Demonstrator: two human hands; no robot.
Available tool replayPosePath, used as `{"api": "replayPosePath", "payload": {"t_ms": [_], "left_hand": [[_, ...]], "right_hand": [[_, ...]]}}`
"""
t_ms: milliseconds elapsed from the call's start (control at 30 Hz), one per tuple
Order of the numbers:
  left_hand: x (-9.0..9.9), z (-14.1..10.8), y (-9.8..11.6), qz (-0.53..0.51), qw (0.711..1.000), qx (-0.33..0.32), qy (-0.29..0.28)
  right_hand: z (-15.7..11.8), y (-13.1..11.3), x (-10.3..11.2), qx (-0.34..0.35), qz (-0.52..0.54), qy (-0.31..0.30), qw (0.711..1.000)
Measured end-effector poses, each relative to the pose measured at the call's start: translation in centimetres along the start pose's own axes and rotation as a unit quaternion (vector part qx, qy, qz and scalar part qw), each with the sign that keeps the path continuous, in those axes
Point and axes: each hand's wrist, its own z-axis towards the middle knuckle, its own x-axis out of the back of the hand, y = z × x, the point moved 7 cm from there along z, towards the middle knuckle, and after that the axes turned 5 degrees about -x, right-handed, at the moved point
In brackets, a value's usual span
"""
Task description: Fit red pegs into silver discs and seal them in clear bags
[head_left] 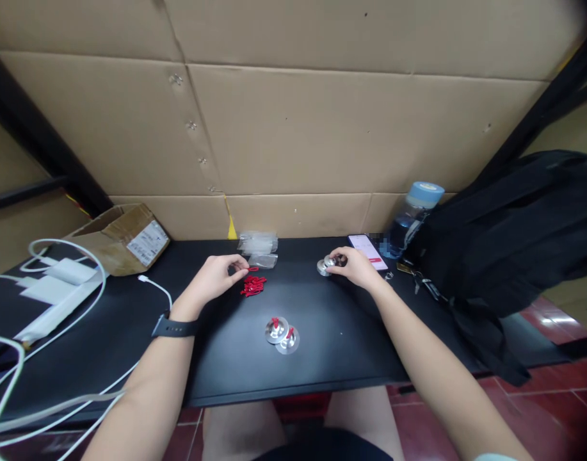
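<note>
My left hand (225,274), with a dark watch band on the wrist, pinches a small red cord loop (253,269) between thumb and fingertips. Just below it lies a pile of red cords (253,286). On the right, my right hand (349,264) has its thumb and fingers closed on a silver finger cymbal (329,260). Another silver piece (322,269) shows under those fingers, partly covered. Nearer the table's front edge, two finger cymbals with red cord at their centres, one (276,330) overlapping the other (288,341), rest on the black tabletop.
Clear plastic bags (258,246) lie by the cardboard wall. A lit phone (367,251), bottle (413,218), keys (425,285) and black backpack (509,224) occupy the right. At left are a cardboard box (123,238), power strip (65,304) and white cables (104,282).
</note>
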Motion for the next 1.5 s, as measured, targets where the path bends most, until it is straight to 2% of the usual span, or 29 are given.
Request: {"api": "replayPosePath", "payload": {"t_ms": [133, 233, 267, 333, 433, 500, 600, 667, 700, 800, 900, 967, 1000, 1067, 1100, 1167, 1267, 1400, 1500], "left_hand": [[-1.1, 0.0, -0.2, -0.007, 0.999, -0.003, -0.048], [-1.2, 0.1, 1.5, -0.022, 0.998, -0.043, -0.033], [-1.4, 0.1, 2.4, -0.051, 0.996, -0.061, -0.047], [-2.9, -0.3, 4.6, -0.134, 0.977, -0.1, -0.128], [-5.4, -1.5, 7.8, -0.215, 0.928, -0.146, -0.268], [-6.3, -1.8, 9.2, -0.225, 0.915, -0.157, -0.296], [-6.4, -1.4, 10.1, -0.2, 0.929, -0.165, -0.263], [-5.9, -0.8, 10.1, -0.162, 0.95, -0.165, -0.209], [-5.5, -0.5, 10.1, -0.145, 0.96, -0.162, -0.176], [-5.0, 0.0, 10.0, -0.115, 0.977, -0.153, -0.094], [-5.4, 0.1, 10.6, -0.11, 0.978, -0.165, -0.066], [-5.1, 0.2, 10.7, -0.123, 0.979, -0.16, -0.024], [-4.8, 0.3, 10.5, -0.13, 0.981, -0.142, 0.015], [-3.9, 0.4, 9.6, -0.147, 0.981, -0.09, 0.095], [-3.7, 0.3, 9.2, -0.159, 0.978, -0.071, 0.114], [-4.2, 0.4, 9.1, -0.191, 0.975, -0.066, 0.096], [-5.7, 0.4, 9.5, -0.25, 0.964, -0.073, 0.054], [-6.6, 0.3, 9.6, -0.308, 0.946, -0.048, 0.09], [-5.8, 0.4, 9.5, -0.264, 0.958, -0.05, 0.102]], "right_hand": [[0.0, 0.6, -1.3, -0.005, 0.005, -0.038, 0.999], [-0.2, 0.0, -2.0, 0.021, 0.025, -0.052, 0.998], [-0.3, -0.3, -2.0, 0.036, 0.025, -0.053, 0.998], [-0.4, -1.1, -1.8, 0.066, 0.015, -0.04, 0.997], [-0.9, -2.9, -1.1, 0.1, 0.012, -0.006, 0.995], [-1.5, -4.8, -1.0, 0.124, 0.038, -0.012, 0.991], [-3.0, -8.3, -2.4, 0.17, 0.096, -0.096, 0.976], [-4.1, -10.3, -3.8, 0.188, 0.137, -0.164, 0.959], [-4.4, -10.9, -4.4, 0.184, 0.157, -0.177, 0.954], [-4.9, -11.8, -5.6, 0.179, 0.171, -0.162, 0.955], [-5.0, -11.8, -6.1, 0.171, 0.138, -0.14, 0.966], [-4.9, -11.7, -5.7, 0.157, 0.119, -0.112, 0.974], [-4.8, -11.6, -5.2, 0.144, 0.122, -0.091, 0.978], [-4.5, -11.2, -4.2, 0.108, 0.163, -0.046, 0.98], [-4.4, -11.0, -3.8, 0.088, 0.197, -0.032, 0.976], [-4.3, -10.6, -3.6, 0.056, 0.268, -0.03, 0.961], [-4.4, -10.4, -3.9, 0.04, 0.331, -0.059, 0.941], [-4.6, -10.5, -4.1, 0.037, 0.338, -0.074, 0.938], [-4.4, -10.5, -3.6, 0.051, 0.335, -0.066, 0.938]]}}
